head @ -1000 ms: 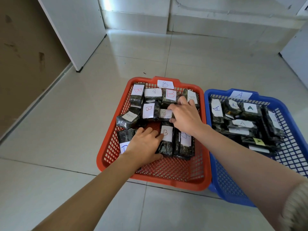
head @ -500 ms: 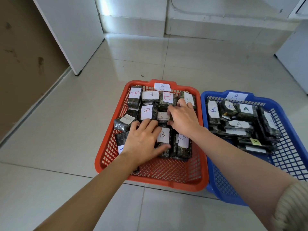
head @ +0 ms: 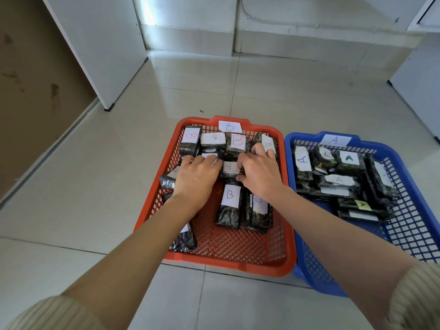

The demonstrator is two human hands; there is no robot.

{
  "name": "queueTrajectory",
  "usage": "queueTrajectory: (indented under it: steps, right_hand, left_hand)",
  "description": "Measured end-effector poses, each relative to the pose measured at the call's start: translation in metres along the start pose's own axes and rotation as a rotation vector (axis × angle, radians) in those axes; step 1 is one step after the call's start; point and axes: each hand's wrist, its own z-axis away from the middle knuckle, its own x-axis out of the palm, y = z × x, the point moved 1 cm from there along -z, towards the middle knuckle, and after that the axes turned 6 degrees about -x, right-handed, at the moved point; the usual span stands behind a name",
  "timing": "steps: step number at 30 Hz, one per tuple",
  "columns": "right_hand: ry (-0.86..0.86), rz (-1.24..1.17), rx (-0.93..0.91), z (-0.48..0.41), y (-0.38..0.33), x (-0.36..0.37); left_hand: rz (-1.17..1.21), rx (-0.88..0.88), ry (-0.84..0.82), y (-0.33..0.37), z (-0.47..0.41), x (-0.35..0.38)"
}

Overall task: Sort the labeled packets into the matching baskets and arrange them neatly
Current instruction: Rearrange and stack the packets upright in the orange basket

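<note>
Glossy pale floor tiles (head: 95, 186) fill most of the view, crossed by thin dark grout lines. A small dark speck (head: 202, 111) lies on a tile toward the far side. At the far left a tall white panel (head: 100, 44) stands on the floor, with a dark foot (head: 109, 108) at its near corner. Left of it runs a brown wall (head: 28, 67) marked with dark stains (head: 54, 90). Along the far edge sits a low white ledge (head: 309, 36), and a thin cable (head: 262, 19) droops across the wall above it. At the far right stands a white cabinet (head: 419, 86).
</note>
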Motion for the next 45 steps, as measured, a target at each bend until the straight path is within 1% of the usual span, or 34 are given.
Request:
queueTrajectory:
  steps: [2, 4, 5, 6, 7, 8, 9, 10, 11, 12, 17, 20, 22, 24, 26, 28, 30, 32, 34, 35, 37, 39, 41, 42, 43, 44, 45]
  right_hand:
    - [0.012, -0.039, 0.021, 0.003, -0.003, -0.005]
    - [0.102, -0.126, 0.024, 0.009, -0.010, -0.011]
    - [0.163, -0.208, 0.015, 0.014, -0.017, -0.017]
    - [0.190, -0.342, 0.010, 0.020, -0.026, -0.021]
    - [0.155, -0.518, 0.019, 0.027, -0.036, -0.026]
    - [0.041, -0.696, 0.036, 0.034, -0.048, -0.029]
    - [-0.119, -0.830, 0.047, 0.040, -0.062, -0.031]
    - [-0.269, -0.897, 0.054, 0.046, -0.075, -0.029]
    - [-0.378, -0.920, 0.063, 0.049, -0.086, -0.026]
    - [-0.439, -0.934, 0.087, 0.052, -0.095, -0.021]
    - [-0.509, -0.991, 0.219, 0.051, -0.116, -0.009]
    - [-0.617, -1.030, 0.246, 0.051, -0.103, -0.021]
    - [-0.677, -0.997, 0.251, 0.053, -0.083, -0.036]
    - [-0.700, -1.011, 0.279, 0.055, -0.060, -0.048]
    - [-0.626, -1.062, 0.365, 0.059, -0.040, -0.052]
    - [-0.488, -1.018, 0.468, 0.061, -0.027, -0.047]
    - [-0.418, -0.862, 0.505, 0.063, -0.025, -0.036]
    - [-0.387, -0.775, 0.507, 0.064, -0.029, -0.027]
    - [-0.343, -0.752, 0.508, 0.064, -0.033, -0.024]
    - [-0.323, -0.725, 0.504, 0.064, -0.035, -0.025]
    - [-0.276, -0.591, 0.456, 0.064, -0.040, -0.027]
    - [-0.189, -0.488, 0.344, 0.066, -0.045, -0.031]
    - [-0.075, -0.445, 0.111, 0.069, -0.052, -0.034]
    - [-0.056, -0.398, -0.022, 0.069, -0.055, -0.033]
    - [-0.083, -0.332, -0.132, 0.069, -0.057, -0.031]
    - [-0.144, -0.256, -0.203, 0.069, -0.059, -0.027]
    - [-0.215, -0.180, -0.236, 0.068, -0.060, -0.023]
  left_hand:
    - [0.072, -0.042, 0.027, -0.010, 0.007, -0.010]
    - [0.150, -0.087, 0.046, -0.028, 0.019, -0.021]
    - [0.177, -0.104, 0.017, -0.037, 0.027, -0.026]
    - [0.179, -0.108, -0.052, -0.045, 0.035, -0.031]
    - [0.159, -0.098, -0.138, -0.053, 0.041, -0.033]
    - [0.126, -0.079, -0.226, -0.060, 0.046, -0.033]
    - [0.111, -0.057, -0.280, -0.064, 0.049, -0.032]
    - [0.129, -0.052, -0.299, -0.065, 0.050, -0.032]
    - [0.166, -0.063, -0.299, -0.065, 0.048, -0.034]
    - [0.205, -0.085, -0.290, -0.064, 0.045, -0.036]
    - [0.289, -0.137, -0.267, -0.063, 0.045, -0.039]
    - [0.323, -0.144, -0.232, -0.062, 0.047, -0.039]
    - [0.327, -0.144, -0.204, -0.061, 0.046, -0.039]
    - [0.288, -0.135, -0.192, -0.061, 0.046, -0.036]
    - [0.178, -0.127, -0.204, -0.060, 0.049, -0.032]
    - [0.023, -0.115, -0.230, -0.060, 0.054, -0.028]
    - [-0.110, -0.110, -0.258, -0.059, 0.058, -0.026]
    - [-0.204, -0.114, -0.249, -0.056, 0.060, -0.026]
    - [-0.260, -0.102, -0.228, -0.052, 0.060, -0.027]
    - [-0.276, -0.094, -0.211, -0.050, 0.060, -0.026]
    - [-0.273, -0.095, -0.210, -0.045, 0.058, -0.025]
    - [-0.249, -0.118, -0.205, -0.039, 0.057, -0.023]
    - [-0.232, -0.142, -0.211, -0.035, 0.054, -0.021]
    - [-0.230, -0.151, -0.216, -0.034, 0.052, -0.020]
    - [-0.233, -0.160, -0.222, -0.034, 0.051, -0.020]
    - [-0.241, -0.170, -0.223, -0.034, 0.049, -0.019]
    - [-0.248, -0.176, -0.226, -0.033, 0.048, -0.018]
